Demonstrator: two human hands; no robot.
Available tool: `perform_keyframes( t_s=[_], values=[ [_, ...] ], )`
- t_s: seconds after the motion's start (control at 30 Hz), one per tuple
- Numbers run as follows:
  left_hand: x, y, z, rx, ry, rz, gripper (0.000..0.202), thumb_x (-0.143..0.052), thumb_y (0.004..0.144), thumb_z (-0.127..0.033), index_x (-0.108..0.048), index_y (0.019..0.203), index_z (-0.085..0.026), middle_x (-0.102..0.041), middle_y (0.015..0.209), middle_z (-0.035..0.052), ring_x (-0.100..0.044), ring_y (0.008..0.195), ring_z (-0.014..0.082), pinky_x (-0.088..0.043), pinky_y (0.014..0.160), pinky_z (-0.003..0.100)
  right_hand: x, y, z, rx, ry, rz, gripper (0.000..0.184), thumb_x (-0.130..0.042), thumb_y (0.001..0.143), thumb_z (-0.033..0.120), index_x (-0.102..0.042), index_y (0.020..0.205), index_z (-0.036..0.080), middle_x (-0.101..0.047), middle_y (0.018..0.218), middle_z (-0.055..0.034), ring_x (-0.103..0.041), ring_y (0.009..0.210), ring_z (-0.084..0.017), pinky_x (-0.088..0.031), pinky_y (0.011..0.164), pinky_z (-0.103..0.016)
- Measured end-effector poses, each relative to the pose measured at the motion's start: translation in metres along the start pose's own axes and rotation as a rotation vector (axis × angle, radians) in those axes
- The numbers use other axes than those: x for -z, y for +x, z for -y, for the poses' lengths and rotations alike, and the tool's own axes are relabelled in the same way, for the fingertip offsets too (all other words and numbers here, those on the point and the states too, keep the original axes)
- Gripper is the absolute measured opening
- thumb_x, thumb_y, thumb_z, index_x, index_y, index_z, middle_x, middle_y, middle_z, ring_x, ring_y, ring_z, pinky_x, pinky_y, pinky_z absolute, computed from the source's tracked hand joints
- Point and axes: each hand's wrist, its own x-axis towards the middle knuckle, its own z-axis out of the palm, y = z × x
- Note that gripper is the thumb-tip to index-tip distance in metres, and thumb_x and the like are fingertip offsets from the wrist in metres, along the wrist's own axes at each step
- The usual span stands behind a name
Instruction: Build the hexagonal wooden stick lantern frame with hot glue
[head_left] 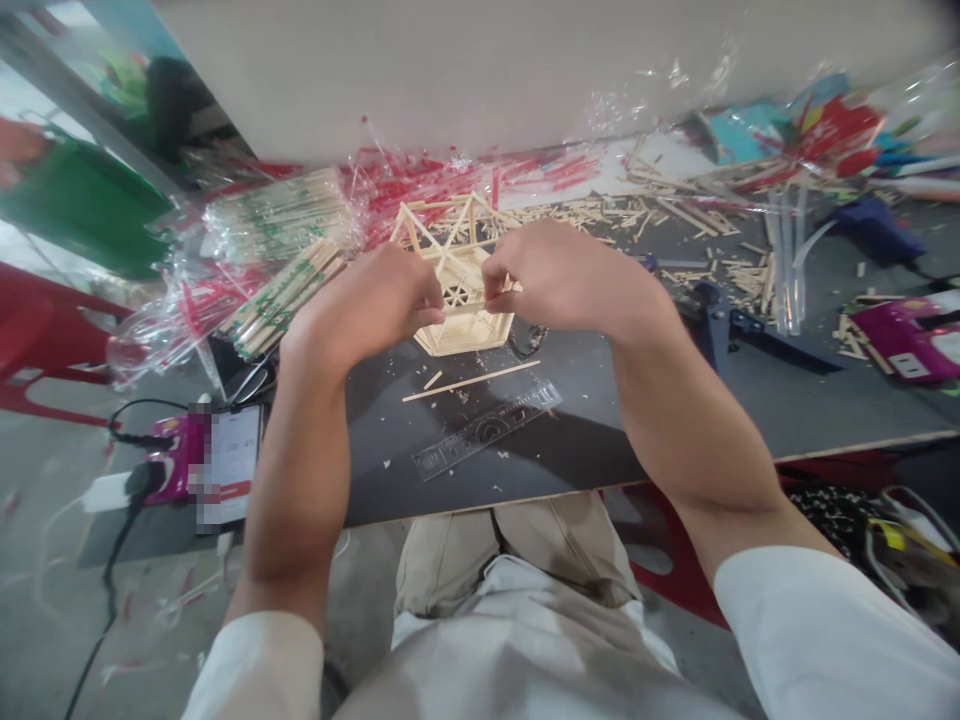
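A small model frame of thin wooden sticks [471, 338], with crossed sticks and peaked tops, stands on the dark table before me. My left hand [375, 298] is at its left side, fingertips pinched together. From the right, my right hand [559, 272] reaches over it with thumb and fingers pinched. A thin wooden stick [465, 308] runs between my fingertips across the front of the model; whether it is fixed to the frame I cannot tell. Both hands partly cover the model's sides. Nearer to me lie a long loose stick [472, 381] and a clear plastic ruler [487, 430].
Bundled sticks in plastic [281, 215] and red-and-clear wrappers are heaped at the back left. Cut stick pieces [742, 285], a blue-handled cutting tool [716, 325] and clear glue sticks [787, 265] lie right. A phone [231, 465] and purple power strip [171, 455] sit left.
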Motion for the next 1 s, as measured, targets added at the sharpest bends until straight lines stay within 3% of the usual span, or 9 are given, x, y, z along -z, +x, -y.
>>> perform_keyframes(
  t_s=[0.2,0.37,0.57,0.83,1.0],
  values=[
    [0.0,0.0,-0.002,0.005,0.002,-0.01,0.02,-0.064,0.094,-0.034,-0.08,0.093,-0.022,-0.081,0.096,0.0062,-0.071,0.082,0.0208,-0.049,0.086,0.035,0.0,0.0,0.004,-0.033,-0.102,-0.019,0.018,-0.064,0.091,0.024,-0.08,0.095,0.017,-0.077,0.098,-0.0114,-0.067,0.092,-0.025,-0.043,0.078,-0.035],
    [0.002,-0.001,-0.004,0.004,0.009,-0.011,0.023,-0.06,0.093,-0.036,-0.079,0.093,-0.023,-0.081,0.094,0.0052,-0.071,0.081,0.0205,-0.05,0.082,0.034,-0.002,0.001,0.001,-0.006,-0.115,-0.043,0.018,-0.064,0.091,0.026,-0.08,0.096,0.018,-0.076,0.096,-0.0097,-0.066,0.088,-0.022,-0.043,0.076,-0.033],
    [0.003,-0.001,-0.005,0.034,0.003,0.024,0.026,-0.059,0.095,-0.037,-0.079,0.097,-0.022,-0.081,0.101,0.0065,-0.072,0.087,0.0227,-0.05,0.088,0.035,-0.001,0.001,0.001,0.001,-0.096,-0.03,0.018,-0.064,0.091,0.024,-0.079,0.095,0.015,-0.077,0.098,-0.0112,-0.065,0.085,-0.021,-0.041,0.073,-0.032],
    [0.005,-0.001,-0.005,0.005,0.004,0.069,0.03,-0.056,0.096,-0.039,-0.078,0.101,-0.02,-0.08,0.106,0.0082,-0.072,0.095,0.0231,-0.05,0.091,0.033,0.001,-0.002,0.004,-0.037,-0.043,-0.045,0.023,-0.068,0.095,0.037,-0.082,0.095,0.019,-0.078,0.094,-0.0097,-0.07,0.092,-0.025,-0.046,0.082,-0.037],
    [0.011,-0.004,-0.006,0.006,-0.016,0.096,0.036,-0.052,0.096,-0.04,-0.077,0.109,-0.018,-0.078,0.118,0.0107,-0.071,0.107,0.0259,-0.05,0.099,0.036,0.0,-0.002,0.004,-0.054,-0.058,-0.042,0.022,-0.068,0.095,0.037,-0.082,0.098,0.019,-0.078,0.094,-0.0091,-0.071,0.094,-0.026,-0.049,0.084,-0.038]
  ],
)
